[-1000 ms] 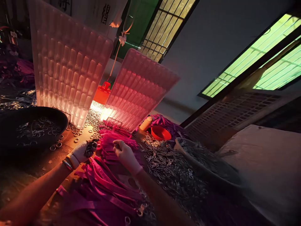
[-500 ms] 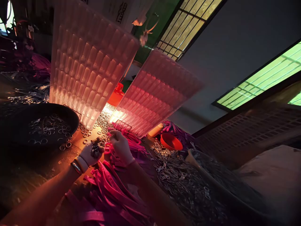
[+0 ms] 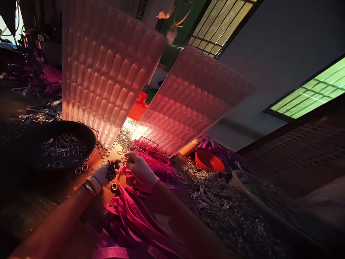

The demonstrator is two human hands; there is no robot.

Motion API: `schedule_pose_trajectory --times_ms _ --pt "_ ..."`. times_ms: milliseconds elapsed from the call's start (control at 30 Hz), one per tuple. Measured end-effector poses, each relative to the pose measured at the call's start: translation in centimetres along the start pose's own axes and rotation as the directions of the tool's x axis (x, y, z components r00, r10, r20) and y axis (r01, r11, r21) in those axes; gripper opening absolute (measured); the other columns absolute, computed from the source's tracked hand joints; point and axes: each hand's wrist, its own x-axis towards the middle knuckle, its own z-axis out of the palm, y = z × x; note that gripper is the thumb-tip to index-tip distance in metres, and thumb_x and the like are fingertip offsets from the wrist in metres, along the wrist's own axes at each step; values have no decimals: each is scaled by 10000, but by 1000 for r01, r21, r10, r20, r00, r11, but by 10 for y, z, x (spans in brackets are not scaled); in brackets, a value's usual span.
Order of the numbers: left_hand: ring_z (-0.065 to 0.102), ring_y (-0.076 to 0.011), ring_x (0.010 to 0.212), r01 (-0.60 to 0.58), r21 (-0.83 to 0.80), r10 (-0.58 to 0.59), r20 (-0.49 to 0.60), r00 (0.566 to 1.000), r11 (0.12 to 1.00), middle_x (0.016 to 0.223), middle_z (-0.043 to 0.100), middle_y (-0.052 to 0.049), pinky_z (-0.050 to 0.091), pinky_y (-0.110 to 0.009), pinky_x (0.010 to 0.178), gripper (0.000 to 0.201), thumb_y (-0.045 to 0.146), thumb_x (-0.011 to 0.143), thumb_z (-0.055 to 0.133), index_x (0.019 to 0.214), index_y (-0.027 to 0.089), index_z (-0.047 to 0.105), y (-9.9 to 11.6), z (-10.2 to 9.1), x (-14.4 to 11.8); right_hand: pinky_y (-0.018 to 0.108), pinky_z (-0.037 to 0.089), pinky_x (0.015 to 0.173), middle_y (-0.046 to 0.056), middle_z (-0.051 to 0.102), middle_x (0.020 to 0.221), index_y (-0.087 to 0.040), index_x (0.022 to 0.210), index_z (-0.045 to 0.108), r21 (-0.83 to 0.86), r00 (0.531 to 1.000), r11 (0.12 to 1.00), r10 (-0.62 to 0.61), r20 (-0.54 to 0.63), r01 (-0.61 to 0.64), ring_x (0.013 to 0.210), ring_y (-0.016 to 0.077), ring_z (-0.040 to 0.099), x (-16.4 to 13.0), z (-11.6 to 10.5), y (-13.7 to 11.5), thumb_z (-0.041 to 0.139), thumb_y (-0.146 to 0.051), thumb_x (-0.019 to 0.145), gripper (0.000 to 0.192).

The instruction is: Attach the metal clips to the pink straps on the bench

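L hand: pale-gloved left hand (image 3: 104, 172) is closing round a dark, glossy, lumpy clump (image 3: 112, 169); too dim to tell what its pcs are.
R hand: pale-gloved right hand (image 3: 138, 168) is curling its fingers in just beside the clump; can't tell if anything is sitting btwn the tips.
Clump: is showing at the L hand's fingers, above the desk (image 3: 94, 158), facing the R hand.
Straps: flat magenta straps w/ a soft sheen (image 3: 134, 214) are lying in a heap nearest the wearer, below both hands; more magenta straps (image 3: 157, 167) are spreading under & beyond the R hand.
Lone ring: one small dark round ring (image 3: 114, 187) is lying on the desk btwn L wrist & front straps.
Rings: small round metal rings (image 3: 122, 138) are scattering across the desk beyond the hands, under the lamp w/ red-orange shade (image 3: 138, 108).
Black bowl: wide, round black bowl (image 3: 93, 131) is holding more rings, off to the L.
Clasps: silvery metal clasps (image 3: 223, 207) are piling up R of the straps, near a shallow, round red bowl (image 3: 208, 162).
Panels: two tall translucent pocketed plastic panels (image 3: 99, 79) are standing tilted either side of the lamp.
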Motion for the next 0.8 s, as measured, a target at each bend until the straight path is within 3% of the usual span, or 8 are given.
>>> schedule_pose_trajectory --times_ms 200,367,500,600,700,800 --pt "534 -93 376 -44 339 12 95 995 940 534 615 -22 335 -141 333 124 188 770 756 749 97 674 -2 19 -11 252 488 752 18 708 893 -160 1039 673 -127 998 992 -14 60 22 817 157 636 -4 -8 4 550 -74 788 292" --pt "433 -70 343 -153 556 66 174 983 817 491 540 38 315 -148 319 247 352 775 754 728 156 611 -7 35 -23 241 471 753 35 720 942 -168 1044 653 -272 998 961 35 -58 -50 840 160 643 -25 -7 -2 533 -128 888 201" --pt "376 -75 330 -66 561 4 111 994 825 459 465 58 308 -162 293 238 341 754 711 664 182 558 -20 43 -20 275 441 712 75 716 882 -168 928 658 -390 984 912 65 -167 -126 792 200 642 -52 -12 -5 528 -251 924 154" --pt "404 -70 362 10 524 -22 16 1000 852 485 494 49 344 -146 319 132 203 714 690 665 180 571 -30 51 -14 280 419 705 101 717 935 -155 988 648 -506 976 849 48 -212 -152 812 212 639 -73 -13 -4 494 -315 947 226" --pt "461 -88 411 18 503 -16 -9 1000 864 522 534 33 383 -150 352 61 157 725 647 705 189 599 -41 63 -9 241 373 619 51 719 876 -183 976 649 -389 956 881 198 -216 -271 742 175 625 -88 -15 -1 442 -340 987 260" --pt "469 -93 425 0 590 -46 63 997 807 523 525 28 382 -155 368 44 173 751 631 720 192 605 -53 82 -9 239 310 559 11 698 776 -202 882 654 -290 930 891 290 -228 -349 677 155 602 -104 -33 8 453 -370 1001 287"
